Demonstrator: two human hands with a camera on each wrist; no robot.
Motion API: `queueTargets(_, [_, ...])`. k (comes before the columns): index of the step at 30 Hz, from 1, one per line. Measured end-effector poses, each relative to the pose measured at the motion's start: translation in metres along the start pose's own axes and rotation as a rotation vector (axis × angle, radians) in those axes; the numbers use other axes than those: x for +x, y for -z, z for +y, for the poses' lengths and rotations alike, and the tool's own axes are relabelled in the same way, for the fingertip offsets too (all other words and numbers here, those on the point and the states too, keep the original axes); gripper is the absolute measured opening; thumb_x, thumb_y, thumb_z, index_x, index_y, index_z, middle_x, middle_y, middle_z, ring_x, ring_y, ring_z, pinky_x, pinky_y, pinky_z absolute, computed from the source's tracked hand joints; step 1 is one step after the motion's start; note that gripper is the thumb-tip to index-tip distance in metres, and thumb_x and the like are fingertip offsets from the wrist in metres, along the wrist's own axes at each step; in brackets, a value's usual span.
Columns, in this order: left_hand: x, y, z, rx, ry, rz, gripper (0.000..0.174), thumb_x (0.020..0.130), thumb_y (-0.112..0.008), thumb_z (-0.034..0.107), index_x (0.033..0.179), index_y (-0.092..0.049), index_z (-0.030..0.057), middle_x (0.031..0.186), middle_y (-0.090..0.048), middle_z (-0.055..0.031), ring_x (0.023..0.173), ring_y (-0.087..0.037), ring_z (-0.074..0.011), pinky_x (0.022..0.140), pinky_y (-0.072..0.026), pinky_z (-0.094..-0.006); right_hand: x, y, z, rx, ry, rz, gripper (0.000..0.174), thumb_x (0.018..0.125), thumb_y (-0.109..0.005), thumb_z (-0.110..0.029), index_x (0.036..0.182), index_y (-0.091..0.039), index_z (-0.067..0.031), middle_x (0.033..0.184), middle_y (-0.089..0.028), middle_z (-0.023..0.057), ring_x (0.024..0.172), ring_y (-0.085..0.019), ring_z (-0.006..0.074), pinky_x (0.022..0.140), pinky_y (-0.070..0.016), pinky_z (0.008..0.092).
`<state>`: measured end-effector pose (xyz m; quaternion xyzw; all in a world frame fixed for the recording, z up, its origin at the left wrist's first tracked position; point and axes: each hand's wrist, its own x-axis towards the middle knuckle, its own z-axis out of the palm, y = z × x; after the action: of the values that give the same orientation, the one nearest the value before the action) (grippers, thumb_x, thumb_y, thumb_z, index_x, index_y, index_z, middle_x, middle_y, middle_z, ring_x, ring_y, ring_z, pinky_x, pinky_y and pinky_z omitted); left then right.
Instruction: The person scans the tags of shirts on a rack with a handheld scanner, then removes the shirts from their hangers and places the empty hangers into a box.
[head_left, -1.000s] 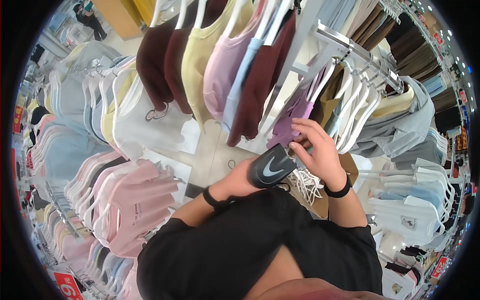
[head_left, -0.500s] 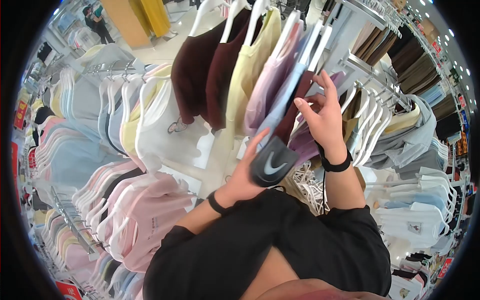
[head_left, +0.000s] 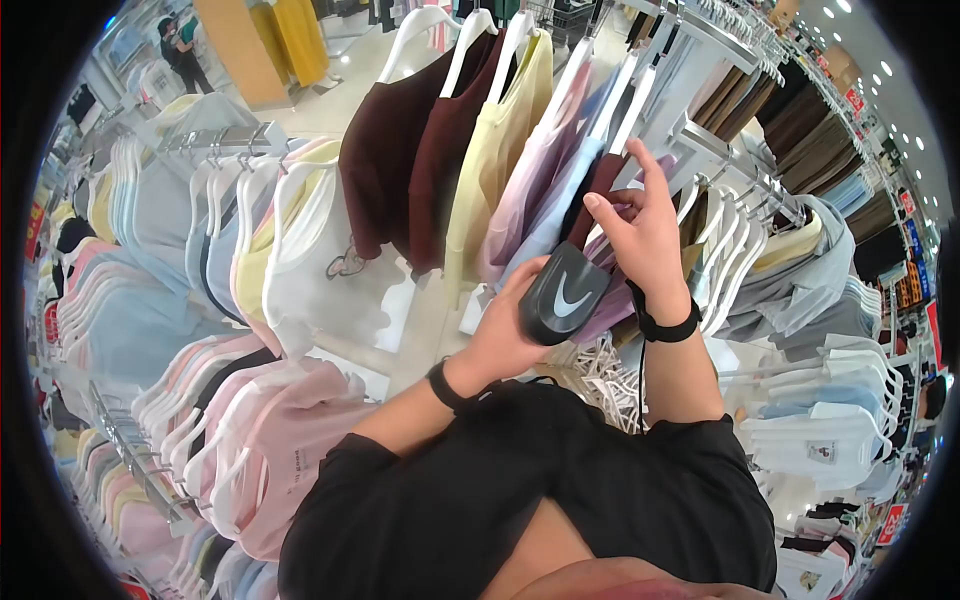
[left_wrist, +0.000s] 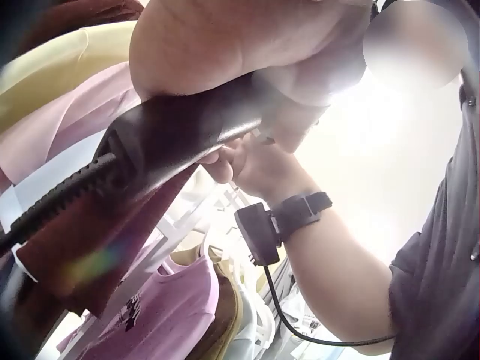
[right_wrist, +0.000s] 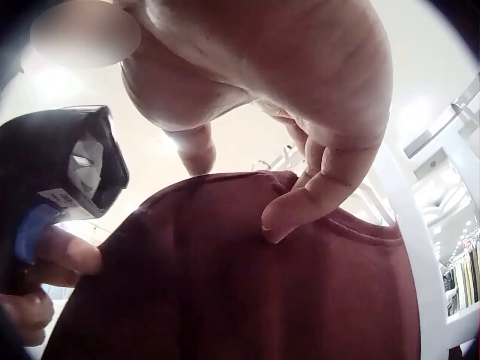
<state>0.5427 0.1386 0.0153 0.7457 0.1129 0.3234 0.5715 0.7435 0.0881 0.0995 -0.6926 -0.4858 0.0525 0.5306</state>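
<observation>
My left hand (head_left: 507, 330) grips a black barcode scanner (head_left: 565, 295) with a pale swoosh on its head. A coiled cord (left_wrist: 60, 195) runs from the handle in the left wrist view. The right hand (head_left: 645, 240) holds the neckline of a maroon top (right_wrist: 225, 285), with fingers curled over the collar and one fingertip against the cloth. In the right wrist view, the scanner's window (right_wrist: 86, 165) faces toward this top from the left. The top hangs on a white hanger (head_left: 634, 110) beside a light-blue garment (head_left: 565, 215).
Dark maroon, yellow and pink tops (head_left: 465, 190) hang left of the hands. A purple shirt (left_wrist: 169, 300) hangs beyond the maroon one. Below the right forearm sits a box of loose white hangers (head_left: 610, 380). Racks of pink shirts (head_left: 280, 420) and white shirts (head_left: 820, 445) stand on either side.
The right hand has left the purple shirt and moved up to the maroon top's neckline. My left hand has brought the scanner up and right, turning its head. The hanging clothes sit farther right in view.
</observation>
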Motion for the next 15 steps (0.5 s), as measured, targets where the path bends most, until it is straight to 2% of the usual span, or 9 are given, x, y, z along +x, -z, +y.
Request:
queueTargets(3, [-0.006, -0.005, 0.006, -0.054, 0.038, 0.012, 0.062, 0.079, -0.079, 0.006, 0.137, -0.06, 0.0001, 0.145, -0.053, -0.0153, 0.135, -0.055, -0.0304, 0.114, -0.0427, -0.0378, 0.002, 0.003, 0.012, 0.047, 0.007, -0.071, 0.087, 0.087, -0.086, -0.023, 0.156, -0.039, 0.0014, 0.141, -0.06, 0.0219, 0.091, -0.072, 0.0213, 0.072, -0.0569, 0.0323])
queueTargets(5, [-0.01, -0.008, 0.003, -0.071, 0.051, 0.016, 0.063, 0.078, -0.079, 0.006, 0.138, -0.059, -0.0001, 0.144, -0.053, -0.0155, 0.135, -0.055, -0.0306, 0.114, -0.0427, -0.037, 0.001, 0.003, 0.016, 0.016, -0.014, -0.075, 0.092, 0.085, -0.089, -0.027, 0.156, -0.039, 0.004, 0.134, -0.063, 0.0214, 0.09, -0.069, 0.0203, 0.075, -0.0565, 0.0334])
queueTargets(9, [-0.02, -0.008, -0.006, 0.132, -0.016, 0.008, 0.071, 0.078, -0.079, 0.004, 0.143, -0.052, -0.0028, 0.147, -0.053, -0.0146, 0.136, -0.055, -0.0267, 0.113, -0.0431, -0.0348, -0.006, 0.002, 0.023, 0.008, 0.039, -0.048, 0.086, 0.079, -0.092, -0.027, 0.146, -0.048, 0.0041, 0.119, -0.067, 0.0167, 0.085, -0.067, 0.0197, 0.075, -0.0562, 0.0332])
queueTargets(10, [-0.024, -0.01, -0.008, 0.089, 0.044, 0.027, 0.075, 0.079, -0.081, 0.005, 0.146, -0.049, -0.0031, 0.145, -0.055, -0.0144, 0.135, -0.056, -0.0253, 0.113, -0.0429, -0.0353, -0.01, 0.002, 0.022, 0.03, 0.042, -0.043, 0.084, 0.079, -0.093, -0.027, 0.144, -0.05, 0.004, 0.115, -0.068, 0.0152, 0.083, -0.066, 0.0197, 0.074, -0.0561, 0.0332])
queueTargets(11, [-0.027, -0.014, -0.01, 0.044, 0.104, 0.042, 0.079, 0.08, -0.083, 0.006, 0.149, -0.046, -0.0034, 0.144, -0.057, -0.0142, 0.134, -0.057, -0.0239, 0.113, -0.0428, -0.0357, -0.017, 0.007, 0.016, 0.062, -0.062, -0.075, 0.077, 0.078, -0.093, -0.027, 0.136, -0.055, 0.0026, 0.1, -0.067, 0.0116, 0.08, -0.065, 0.0197, 0.074, -0.0557, 0.0337])
queueTargets(13, [-0.033, -0.02, -0.012, 0.015, 0.171, 0.045, 0.083, 0.081, -0.085, 0.007, 0.152, -0.042, -0.0036, 0.143, -0.06, -0.0138, 0.132, -0.059, -0.0222, 0.113, -0.0431, -0.0359, -0.025, 0.009, 0.023, 0.012, -0.042, -0.067, 0.073, 0.078, -0.093, -0.027, 0.133, -0.056, 0.0013, 0.092, -0.065, 0.0104, 0.079, -0.066, 0.0201, 0.072, -0.0552, 0.0335])
queueTargets(15, [-0.036, -0.025, -0.01, 0.049, 0.185, 0.028, 0.084, 0.082, -0.085, 0.008, 0.153, -0.042, -0.0033, 0.142, -0.06, -0.0132, 0.131, -0.059, -0.0215, 0.112, -0.0439, -0.0354, -0.032, 0.01, 0.028, 0.026, -0.004, -0.01, 0.065, 0.079, -0.093, -0.027, 0.125, -0.058, 0.0, 0.095, -0.065, 0.0115, 0.08, -0.067, 0.0218, 0.071, -0.0557, 0.0337])
